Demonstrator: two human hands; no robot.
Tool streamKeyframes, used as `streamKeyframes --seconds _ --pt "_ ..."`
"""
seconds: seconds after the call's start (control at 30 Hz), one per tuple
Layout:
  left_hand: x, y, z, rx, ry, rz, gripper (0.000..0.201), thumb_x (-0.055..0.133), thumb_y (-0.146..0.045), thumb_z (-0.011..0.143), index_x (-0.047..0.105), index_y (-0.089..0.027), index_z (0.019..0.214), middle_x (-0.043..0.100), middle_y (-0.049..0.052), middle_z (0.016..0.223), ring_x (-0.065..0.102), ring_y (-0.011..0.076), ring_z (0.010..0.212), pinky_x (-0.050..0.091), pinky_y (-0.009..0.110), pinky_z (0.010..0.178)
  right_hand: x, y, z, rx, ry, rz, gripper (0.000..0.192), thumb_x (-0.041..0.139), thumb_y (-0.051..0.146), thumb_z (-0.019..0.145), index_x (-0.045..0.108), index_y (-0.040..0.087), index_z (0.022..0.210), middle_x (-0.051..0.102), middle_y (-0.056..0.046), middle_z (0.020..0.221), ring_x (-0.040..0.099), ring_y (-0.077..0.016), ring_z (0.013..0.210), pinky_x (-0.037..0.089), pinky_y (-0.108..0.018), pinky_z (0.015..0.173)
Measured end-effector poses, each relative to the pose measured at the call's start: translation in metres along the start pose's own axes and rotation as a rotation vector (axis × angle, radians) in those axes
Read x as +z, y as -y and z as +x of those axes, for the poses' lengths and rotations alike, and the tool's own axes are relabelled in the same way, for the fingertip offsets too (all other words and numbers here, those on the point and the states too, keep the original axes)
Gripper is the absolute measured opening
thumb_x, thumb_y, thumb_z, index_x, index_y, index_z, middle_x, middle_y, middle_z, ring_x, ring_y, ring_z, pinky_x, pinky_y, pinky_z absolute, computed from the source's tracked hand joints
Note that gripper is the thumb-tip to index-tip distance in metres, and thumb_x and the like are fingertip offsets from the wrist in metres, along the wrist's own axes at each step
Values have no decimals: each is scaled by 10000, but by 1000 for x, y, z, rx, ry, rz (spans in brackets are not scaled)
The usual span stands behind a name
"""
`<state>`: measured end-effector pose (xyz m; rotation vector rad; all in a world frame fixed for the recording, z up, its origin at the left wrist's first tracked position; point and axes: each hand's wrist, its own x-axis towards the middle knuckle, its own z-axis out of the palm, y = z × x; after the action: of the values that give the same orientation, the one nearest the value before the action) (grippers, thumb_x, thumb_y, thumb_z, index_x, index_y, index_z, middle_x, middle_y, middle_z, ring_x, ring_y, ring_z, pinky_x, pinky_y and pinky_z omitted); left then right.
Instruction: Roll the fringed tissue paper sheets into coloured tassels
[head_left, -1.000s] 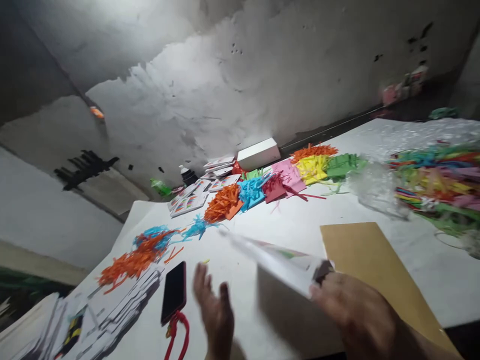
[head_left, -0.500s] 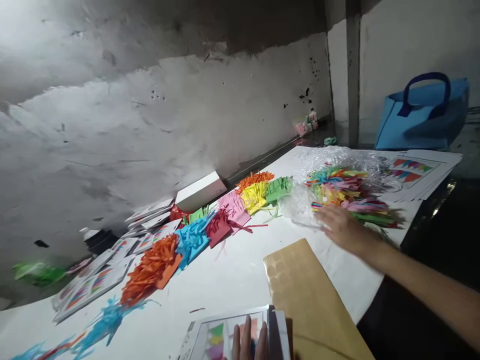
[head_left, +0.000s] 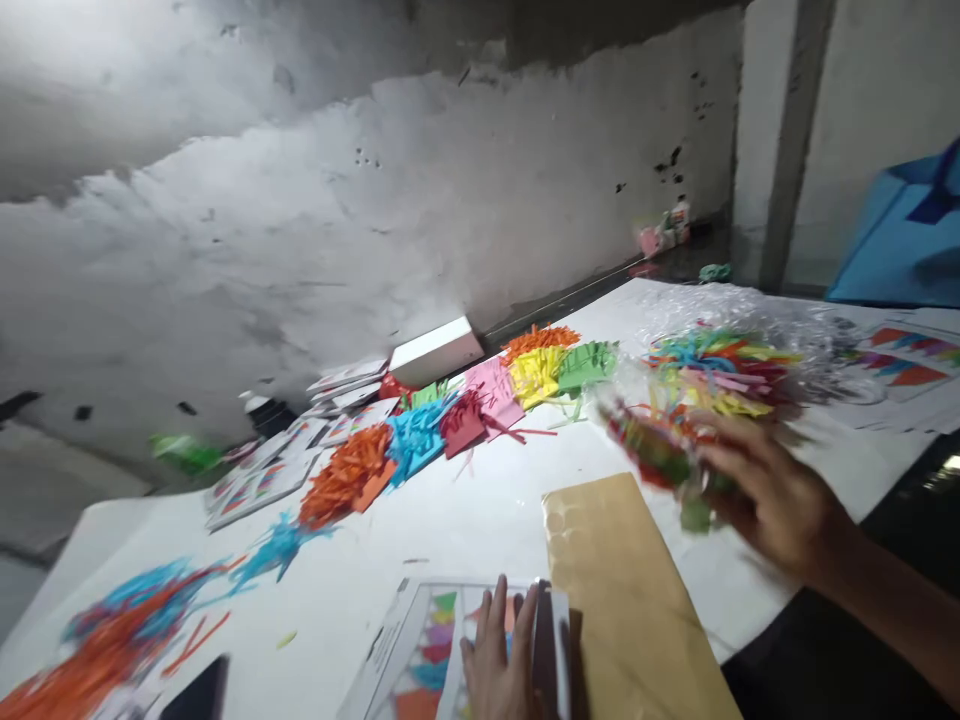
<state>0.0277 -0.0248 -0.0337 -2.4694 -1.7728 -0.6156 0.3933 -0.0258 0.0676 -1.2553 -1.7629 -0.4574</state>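
Observation:
My left hand (head_left: 499, 660) lies flat, fingers together, on a white printed sheet (head_left: 420, 640) with coloured triangles at the table's near edge. My right hand (head_left: 772, 495) is stretched out to the right and closed on a blurred bundle of coloured paper strips (head_left: 660, 450), lifted just off the big heap of mixed strips in clear plastic (head_left: 720, 370). A tan sheet with round marks (head_left: 622, 590) lies between the two hands.
Fringed paper piles in orange (head_left: 349, 475), blue, red, pink, yellow and green run along the white table. A white box (head_left: 435, 350) and card stacks sit by the wall. A dark phone (head_left: 195, 695) lies near left; a blue bag (head_left: 900, 240) stands far right.
My right hand has closed on a bundle of strips and drawn it back from the heap. The view has swung slightly left; my left hand stays on the printed sheet.

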Motion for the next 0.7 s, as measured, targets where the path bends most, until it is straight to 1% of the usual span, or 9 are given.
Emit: streamKeyframes --seconds 0.03,0.1,0.2,0.3,0.4,0.47,0.53,0.63,0.7 --pt "-8 -3 -1 -5 -25 -80 814 540 50 722 552 -293 1460 410 161 1612 407 422 1459 325 703 1140 5 26 -6 -129 62 19 447 533 153 983 549 226 1423 644 -104 1389 610 -251 1262 516 -392 1037" --pt "-27 -7 0 -18 -104 -218 849 542 25 744 443 -279 1531 313 153 1662 339 386 1504 288 656 1188 22 70 -23 -418 160 148 441 370 98 1016 570 124 1409 676 -129 1345 625 -225 1221 510 -354 1031" --pt "-54 -11 5 -102 -222 -331 854 523 8 796 336 -303 1569 247 111 1690 268 330 1542 310 573 1212 55 107 -48 -595 194 270 381 367 61 995 680 59 1212 754 -141 1148 689 -224 937 559 -358 864" --pt "-62 -19 7 -145 -258 -365 851 484 42 798 345 -318 1556 242 83 1690 257 289 1548 328 515 1217 73 118 -57 -611 304 257 304 453 72 953 702 77 1129 758 -137 1041 654 -212 784 552 -362 745" --pt "-50 -34 4 -90 -250 -382 800 480 41 805 410 -303 1524 231 93 1687 258 302 1544 319 549 1212 71 130 -47 -536 299 185 309 475 64 927 691 86 1146 746 -140 1025 645 -227 824 539 -362 749" --pt "-42 -44 2 -72 -240 -397 739 475 25 842 445 -297 1506 240 104 1682 246 311 1547 278 587 1220 68 143 -41 -454 244 153 334 462 44 908 682 62 1159 739 -155 1049 647 -250 892 535 -372 784" --pt "-41 -49 1 -88 -222 -427 664 491 -20 892 466 -300 1494 252 109 1678 250 312 1546 252 596 1228 72 154 -44 -426 240 178 306 465 67 906 697 49 1104 733 -170 1028 643 -265 897 534 -395 799" --pt "-48 -46 -2 -115 -192 -491 664 494 -29 893 466 -312 1493 221 96 1693 261 307 1544 261 581 1229 91 155 -60 -541 306 279 232 494 118 929 725 120 952 726 -103 882 647 -249 873 519 -442 913" --pt "-49 -44 -6 -115 -173 -509 700 475 -6 868 461 -311 1498 208 94 1698 244 311 1550 249 591 1231 103 147 -70 -585 376 307 204 535 140 938 729 163 996 734 -64 915 649 -266 1034 459 -492 1048"
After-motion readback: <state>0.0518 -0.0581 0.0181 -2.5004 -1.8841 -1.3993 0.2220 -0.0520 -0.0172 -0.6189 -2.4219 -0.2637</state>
